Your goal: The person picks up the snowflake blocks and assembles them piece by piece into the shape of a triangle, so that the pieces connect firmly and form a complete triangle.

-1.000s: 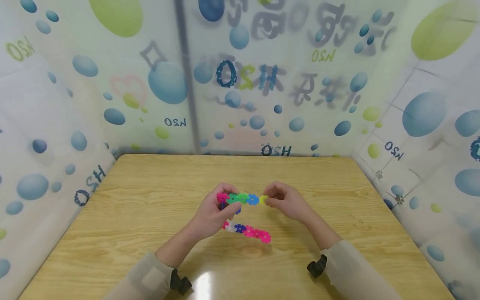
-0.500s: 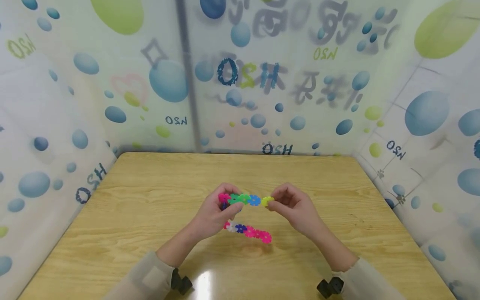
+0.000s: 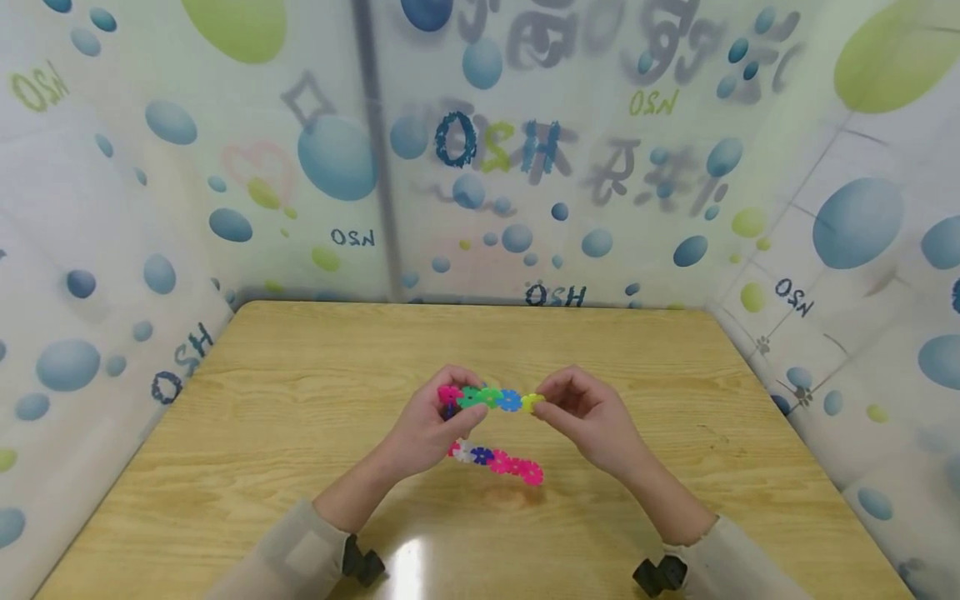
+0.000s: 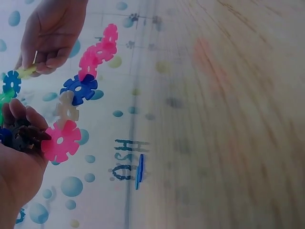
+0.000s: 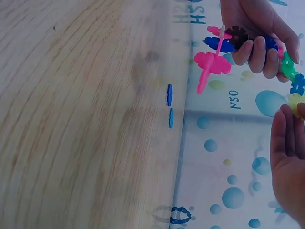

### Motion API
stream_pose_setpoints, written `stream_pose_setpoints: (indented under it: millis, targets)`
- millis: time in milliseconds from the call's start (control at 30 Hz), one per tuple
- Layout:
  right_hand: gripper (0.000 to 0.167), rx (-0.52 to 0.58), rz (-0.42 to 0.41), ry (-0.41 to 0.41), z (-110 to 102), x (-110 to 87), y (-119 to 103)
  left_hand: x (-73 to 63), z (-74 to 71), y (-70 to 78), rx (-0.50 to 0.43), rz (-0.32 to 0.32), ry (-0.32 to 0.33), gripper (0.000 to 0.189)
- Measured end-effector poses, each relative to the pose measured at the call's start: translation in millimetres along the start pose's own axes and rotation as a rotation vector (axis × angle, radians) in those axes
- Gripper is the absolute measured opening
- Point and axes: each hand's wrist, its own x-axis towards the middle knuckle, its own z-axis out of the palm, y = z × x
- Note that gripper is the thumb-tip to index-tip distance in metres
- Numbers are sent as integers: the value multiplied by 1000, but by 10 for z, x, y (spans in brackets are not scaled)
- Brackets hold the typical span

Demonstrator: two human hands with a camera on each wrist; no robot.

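Observation:
My left hand grips a bent chain of notched plastic snowflake discs above the table. Its upper arm runs right from a pink disc through green discs to a light blue disc. The lower arm has a white disc, a dark blue disc and several pink discs. Dark discs sit against the left palm, partly covered by fingers. My right hand pinches a yellow disc close beside the light blue one; whether they interlock I cannot tell.
A wooden table lies beneath both hands, with patterned curtain walls on its back and sides. Two thin blue shapes appear edge-on near the table's edge in the right wrist view.
My right hand first shifted a little right with the yellow disc, then came back slightly left toward the light blue disc. The left hand and the chain have barely moved.

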Motion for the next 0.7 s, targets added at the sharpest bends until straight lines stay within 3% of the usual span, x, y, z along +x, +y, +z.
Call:
stream_pose_setpoints:
  millis: [167, 300, 433, 700]
  targets:
    - [15, -24, -31, 27, 29, -5, 6, 7, 29, -1, 11, -10, 23, 30]
    - [15, -38, -52, 60, 45, -18, 13, 15, 60, 7, 26, -66, 62, 39]
    - [16, -62, -74, 100, 50, -41, 5, 24, 87, 1, -18, -109, 75, 36]
    - [13, -56, -113, 120, 74, -67, -13, 22, 125, -18, -51, -89, 97, 27]
